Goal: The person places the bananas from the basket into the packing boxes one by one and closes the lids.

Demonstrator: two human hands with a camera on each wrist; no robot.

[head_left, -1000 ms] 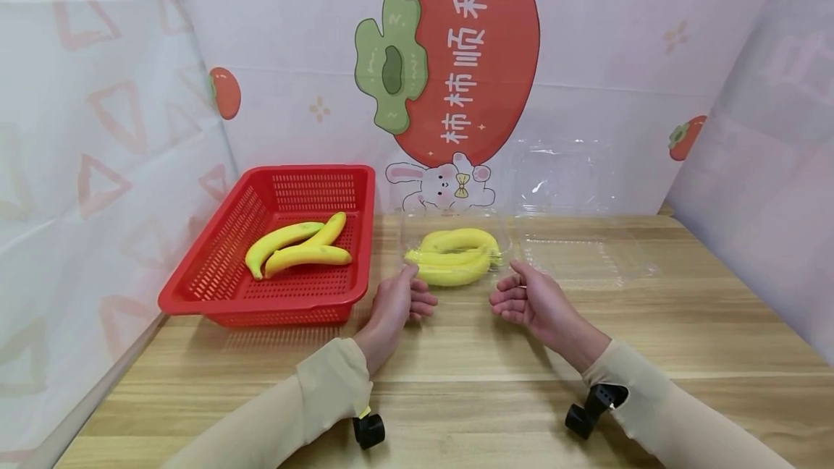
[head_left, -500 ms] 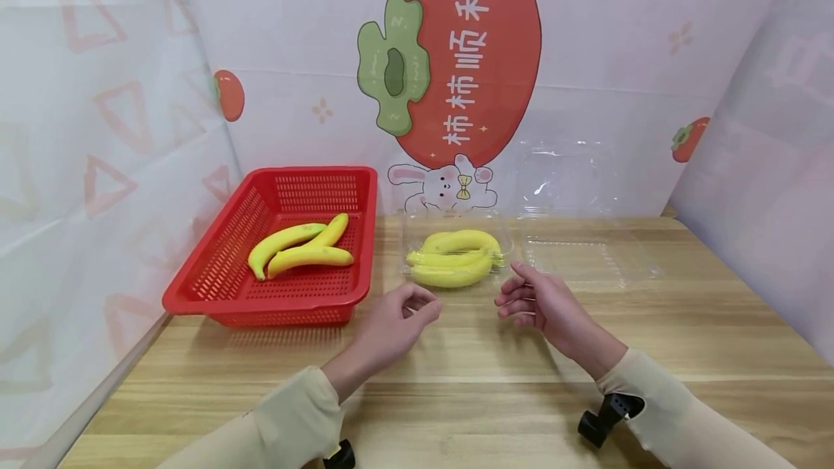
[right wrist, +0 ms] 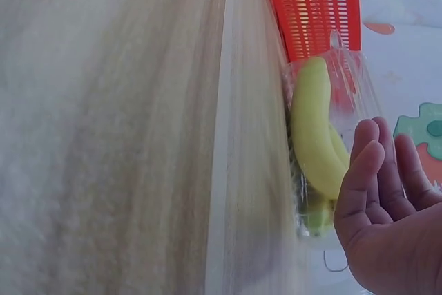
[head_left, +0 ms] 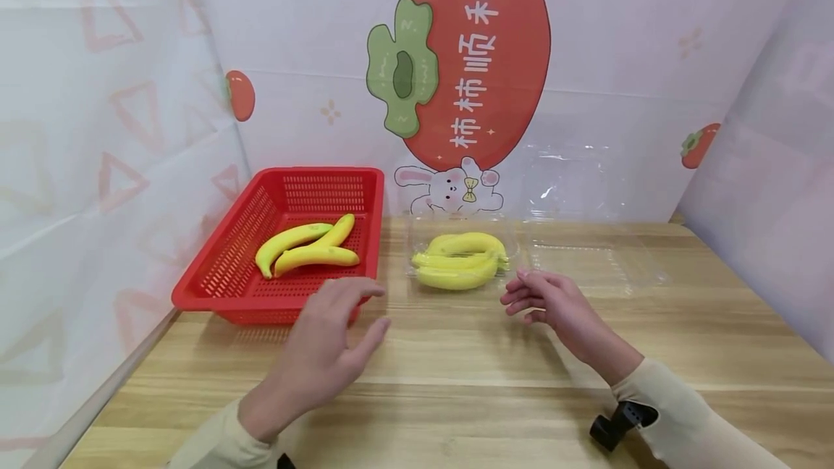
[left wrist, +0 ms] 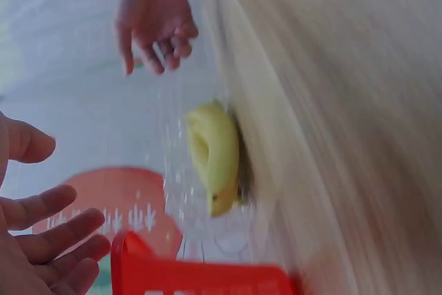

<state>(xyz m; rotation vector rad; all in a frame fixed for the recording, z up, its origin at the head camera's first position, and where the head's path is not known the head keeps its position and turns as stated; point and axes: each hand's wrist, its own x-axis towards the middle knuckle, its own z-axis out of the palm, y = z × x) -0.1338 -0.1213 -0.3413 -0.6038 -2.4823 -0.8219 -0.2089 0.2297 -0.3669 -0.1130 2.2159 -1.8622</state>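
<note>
Bananas are seen packed in a clear box, apparently closed, on a wooden table between a red basket and a second box with its lid raised. The load is probably modest, the plastic thin, slick and easily dented; it would best be held low by both side walls, the fruit spared any squeeze. Nothing is gripped: the left hand is held by the basket's near edge, thumb and fingers apart; the right hand is poised near the box, fingers loosely bent. Loose bananas are shown in the basket.
</note>
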